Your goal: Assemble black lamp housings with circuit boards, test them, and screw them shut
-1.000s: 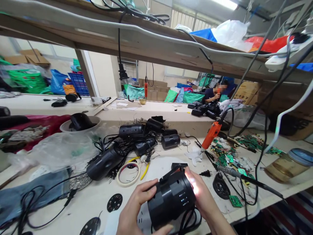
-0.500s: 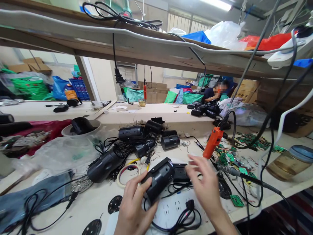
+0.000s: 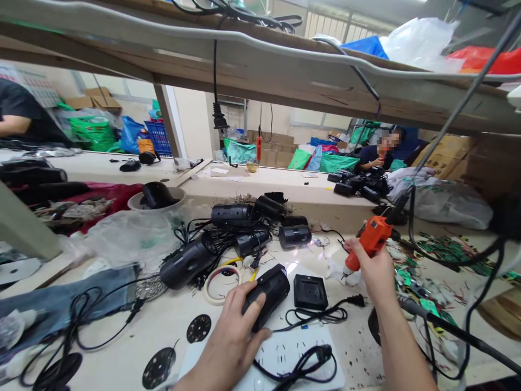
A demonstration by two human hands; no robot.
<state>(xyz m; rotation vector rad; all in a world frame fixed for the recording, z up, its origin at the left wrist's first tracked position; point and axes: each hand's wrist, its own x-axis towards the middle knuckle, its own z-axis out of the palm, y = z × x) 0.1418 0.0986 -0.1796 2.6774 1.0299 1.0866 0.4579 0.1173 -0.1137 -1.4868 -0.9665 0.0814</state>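
My left hand [image 3: 234,331] is closed around a black cylindrical housing [image 3: 271,293], tilted over the white power strip [image 3: 285,355]. Beyond it to the right, my right hand [image 3: 376,271] grips an orange electric screwdriver [image 3: 372,239], its tip pointing down and to the left. Between the hands lies a square black base [image 3: 310,291] with a recessed middle. A black power cord [image 3: 321,315] is coiled in front of that base. A roll of masking tape [image 3: 209,290] rests to the left of the housing.
Several similar black housings [image 3: 187,260] and tangled cables lie behind my left hand. Green circuit boards [image 3: 429,307] are scattered at the right, beside a soldering iron [image 3: 451,326]. A shelf [image 3: 260,70] crosses overhead with a hanging plug [image 3: 218,115]. Two other people are across the bench.
My right hand has moved away from the square base, out to the right, and taken hold of the hanging orange screwdriver. The left hand keeps the housing. The view has shifted.
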